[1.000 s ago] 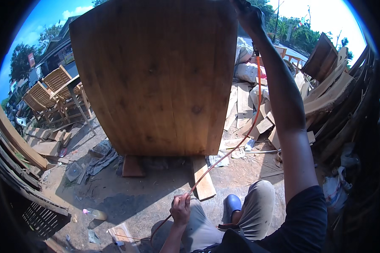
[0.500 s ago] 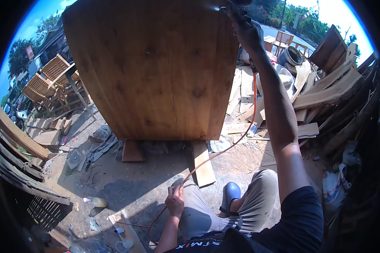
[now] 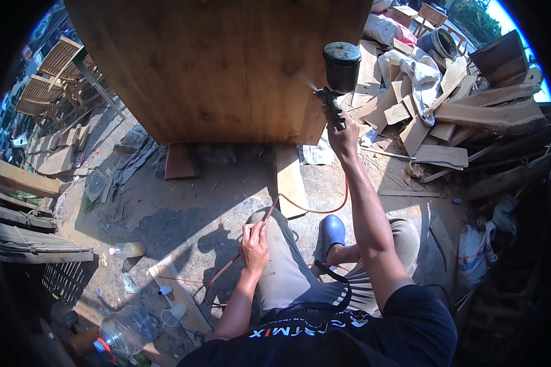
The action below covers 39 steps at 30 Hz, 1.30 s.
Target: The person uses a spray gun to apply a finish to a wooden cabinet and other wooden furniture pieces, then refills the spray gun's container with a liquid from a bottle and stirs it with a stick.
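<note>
Looks like mid-pass on a spray coat, judging by the pale mist at the nozzle. Left to right on hands: grasping the orange hose [image 3: 223, 269] in the left hand [image 3: 254, 246], lower centre of the frame, fingers curled around. Gripping the spray gun [image 3: 333, 109] in the right hand [image 3: 344, 136], right of centre, fingers wrapped around the handle; can't tell exact trigger position. Carrying a dark cup [image 3: 341, 68] above the gun body.

Aiming left at the brown wooden panel [image 3: 214, 73], top centre, nozzle near the face, not touching. Calls next, at a guess, for an even gap, overlapping strokes and hose slack clear of the face.

On the panel: visible board joints, dark knots, top edge out of frame. Seemingly propped on a reddish block [image 3: 180, 162] and a pale plank [image 3: 291, 180].

Around, left to right: slatted chairs [image 3: 60, 58] upper left; large clear jug [image 3: 128, 330] lower left, with a small bottle [image 3: 128, 249] lying above. Dusty ground [image 3: 245, 177] mid-frame, cut by hard shadow. Heaped wood offcuts [image 3: 490, 113] and a bucket [image 3: 441, 43] upper right; pale sack [image 3: 474, 254] lower right.
</note>
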Motion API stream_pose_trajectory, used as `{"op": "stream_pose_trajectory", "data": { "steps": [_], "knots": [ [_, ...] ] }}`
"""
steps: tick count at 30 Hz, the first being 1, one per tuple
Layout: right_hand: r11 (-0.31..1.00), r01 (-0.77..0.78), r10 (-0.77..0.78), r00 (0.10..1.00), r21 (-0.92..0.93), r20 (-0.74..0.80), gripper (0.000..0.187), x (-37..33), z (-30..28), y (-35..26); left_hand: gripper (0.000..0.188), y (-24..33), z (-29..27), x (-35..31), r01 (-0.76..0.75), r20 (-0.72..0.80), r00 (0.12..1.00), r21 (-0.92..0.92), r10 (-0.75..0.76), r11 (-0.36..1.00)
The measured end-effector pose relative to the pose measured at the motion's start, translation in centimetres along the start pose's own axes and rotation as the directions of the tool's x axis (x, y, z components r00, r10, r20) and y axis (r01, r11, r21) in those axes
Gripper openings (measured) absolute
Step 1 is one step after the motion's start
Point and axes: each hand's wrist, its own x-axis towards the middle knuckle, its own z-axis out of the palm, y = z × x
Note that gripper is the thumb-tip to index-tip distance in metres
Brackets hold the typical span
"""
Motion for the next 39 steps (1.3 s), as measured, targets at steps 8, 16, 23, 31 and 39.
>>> {"op": "stream_pose_trajectory", "data": {
  "steps": [8, 16, 23, 31, 39],
  "knots": [
    [0.980, -0.173, 0.188, 0.970, -0.103, 0.155, 0.033, -10.7, 8.0, 10.6, 0.020, 0.7, -1.2, -1.0, 0.027, -0.016, 1.000, -0.021, -0.027, 0.999],
    [0.952, -0.208, 0.263, 0.931, -0.227, 0.252, 0.039, -16.0, 13.5, 16.9, 0.021, 0.8, -2.5, -2.8, 0.025, -0.042, 0.999, 0.045, -0.023, 0.999],
    [0.953, -0.218, 0.281, 0.897, -0.212, 0.342, 0.044, -12.6, 12.8, 13.7, 0.019, 1.0, -2.6, -3.1, 0.045, -0.094, 0.995, 0.027, -0.042, 0.999],
    [0.998, 0.041, -0.035, 0.988, -0.039, 0.149, 0.047, 1.0, 2.4, -1.5, 0.020, 0.6, -0.6, -1.0, 0.009, -0.072, 0.997, -0.026, -0.010, 1.000],
    [0.941, 0.329, -0.333, 0.942, -0.083, -0.045, 0.030, 12.9, -6.5, -12.4, 0.018, -0.1, 0.4, -0.4, -0.074, -0.145, 0.986, 0.046, 0.080, 0.996]
  ]
}}
